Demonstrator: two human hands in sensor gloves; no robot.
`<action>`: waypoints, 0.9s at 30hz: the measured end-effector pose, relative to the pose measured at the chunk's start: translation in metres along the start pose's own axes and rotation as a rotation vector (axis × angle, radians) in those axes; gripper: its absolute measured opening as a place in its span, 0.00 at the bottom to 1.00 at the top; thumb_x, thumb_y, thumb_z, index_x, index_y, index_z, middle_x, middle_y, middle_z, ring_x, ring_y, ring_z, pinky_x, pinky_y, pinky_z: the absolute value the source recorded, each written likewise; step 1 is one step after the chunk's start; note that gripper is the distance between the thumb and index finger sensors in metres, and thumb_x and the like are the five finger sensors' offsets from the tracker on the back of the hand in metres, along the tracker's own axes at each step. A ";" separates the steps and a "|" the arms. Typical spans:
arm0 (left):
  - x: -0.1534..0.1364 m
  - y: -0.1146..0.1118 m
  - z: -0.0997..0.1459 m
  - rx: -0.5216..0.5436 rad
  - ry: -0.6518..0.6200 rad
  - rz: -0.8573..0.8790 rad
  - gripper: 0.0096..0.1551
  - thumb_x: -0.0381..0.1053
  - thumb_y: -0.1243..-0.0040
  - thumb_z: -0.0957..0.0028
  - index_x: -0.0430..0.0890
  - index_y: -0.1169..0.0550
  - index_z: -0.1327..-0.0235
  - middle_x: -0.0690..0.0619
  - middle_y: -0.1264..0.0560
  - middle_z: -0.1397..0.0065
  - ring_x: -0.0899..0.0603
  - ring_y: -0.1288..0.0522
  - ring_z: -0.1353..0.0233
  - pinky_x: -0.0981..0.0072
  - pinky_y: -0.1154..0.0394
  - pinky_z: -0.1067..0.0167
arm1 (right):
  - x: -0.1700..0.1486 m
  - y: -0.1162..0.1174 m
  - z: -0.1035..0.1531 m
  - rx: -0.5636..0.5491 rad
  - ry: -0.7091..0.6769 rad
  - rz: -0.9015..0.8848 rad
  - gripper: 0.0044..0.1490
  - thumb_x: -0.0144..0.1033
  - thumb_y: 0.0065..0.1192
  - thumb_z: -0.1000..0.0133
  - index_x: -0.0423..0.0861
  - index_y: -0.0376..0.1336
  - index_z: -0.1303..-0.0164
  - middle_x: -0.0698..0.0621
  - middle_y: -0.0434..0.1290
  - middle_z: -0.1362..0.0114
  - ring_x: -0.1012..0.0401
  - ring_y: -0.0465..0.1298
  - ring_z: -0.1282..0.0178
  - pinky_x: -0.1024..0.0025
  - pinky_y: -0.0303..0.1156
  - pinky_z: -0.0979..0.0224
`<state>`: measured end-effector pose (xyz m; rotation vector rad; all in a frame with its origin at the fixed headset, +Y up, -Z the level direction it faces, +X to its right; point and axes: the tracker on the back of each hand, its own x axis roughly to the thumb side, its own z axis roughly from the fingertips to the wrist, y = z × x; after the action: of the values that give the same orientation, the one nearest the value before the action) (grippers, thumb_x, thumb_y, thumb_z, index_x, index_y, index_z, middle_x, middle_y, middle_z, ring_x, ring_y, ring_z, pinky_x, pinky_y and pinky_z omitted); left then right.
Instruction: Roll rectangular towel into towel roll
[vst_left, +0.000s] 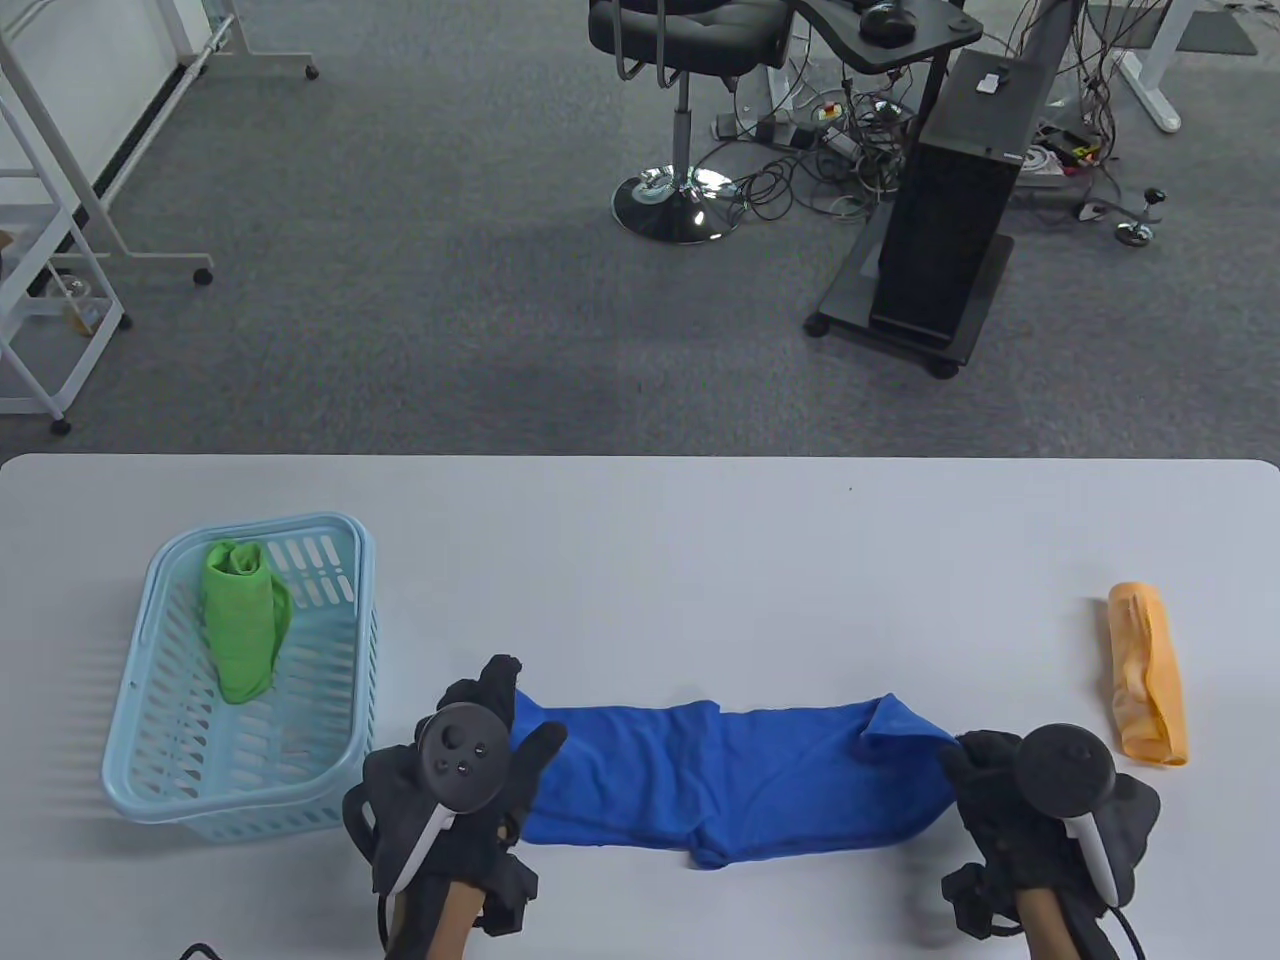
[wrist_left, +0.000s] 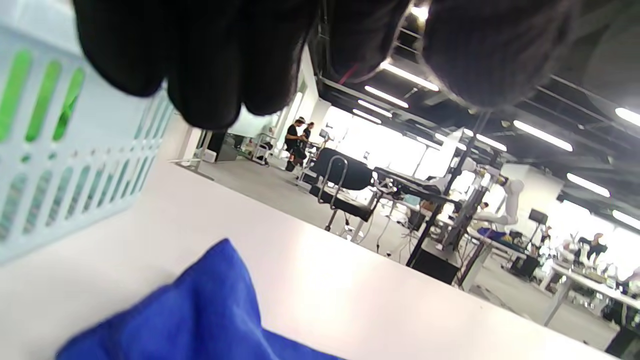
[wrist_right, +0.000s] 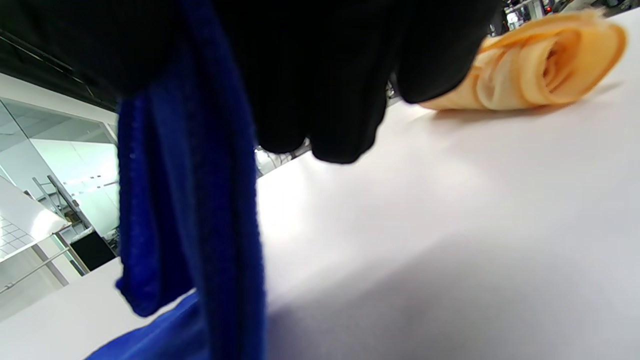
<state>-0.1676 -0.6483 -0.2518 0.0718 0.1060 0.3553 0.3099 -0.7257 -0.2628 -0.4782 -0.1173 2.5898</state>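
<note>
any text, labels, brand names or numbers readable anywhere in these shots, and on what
None can be read.
Blue towel, green roll, orange roll, basket: no print, tag or label shows.
Trackers on the left hand and right hand: buttons only, no legible marking.
Black cabinet on the floor: a small pale mark at its edge, too small to read.
Wrist views: background too blurred for any sign.

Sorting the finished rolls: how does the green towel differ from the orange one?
The green towel lies inside the blue basket at the table's left; the orange towel lies on the bare table at the right. Green looks bulkier, orange slimmer. Both are rolled up.
</note>
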 end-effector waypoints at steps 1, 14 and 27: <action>0.001 0.004 -0.001 -0.005 -0.015 -0.039 0.46 0.68 0.37 0.60 0.59 0.31 0.23 0.36 0.27 0.25 0.29 0.23 0.31 0.35 0.28 0.40 | 0.000 0.000 0.000 0.001 0.001 0.000 0.31 0.51 0.64 0.62 0.45 0.77 0.57 0.48 0.76 0.39 0.52 0.81 0.41 0.46 0.69 0.32; -0.012 -0.107 -0.020 -0.366 -0.156 -0.783 0.38 0.56 0.29 0.64 0.64 0.24 0.34 0.54 0.23 0.26 0.39 0.29 0.21 0.37 0.32 0.32 | 0.001 -0.001 -0.001 0.017 -0.010 -0.012 0.31 0.51 0.64 0.62 0.45 0.77 0.56 0.48 0.76 0.38 0.52 0.81 0.40 0.45 0.69 0.32; 0.019 -0.088 -0.024 -0.210 -0.089 -0.672 0.24 0.60 0.28 0.68 0.56 0.15 0.58 0.52 0.17 0.60 0.43 0.17 0.44 0.41 0.28 0.37 | 0.003 -0.002 -0.001 0.040 -0.020 -0.033 0.32 0.51 0.63 0.61 0.45 0.77 0.55 0.47 0.76 0.38 0.51 0.80 0.40 0.45 0.69 0.31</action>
<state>-0.1226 -0.7223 -0.2854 -0.1550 0.0005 -0.3084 0.3090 -0.7224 -0.2642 -0.4331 -0.0798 2.5599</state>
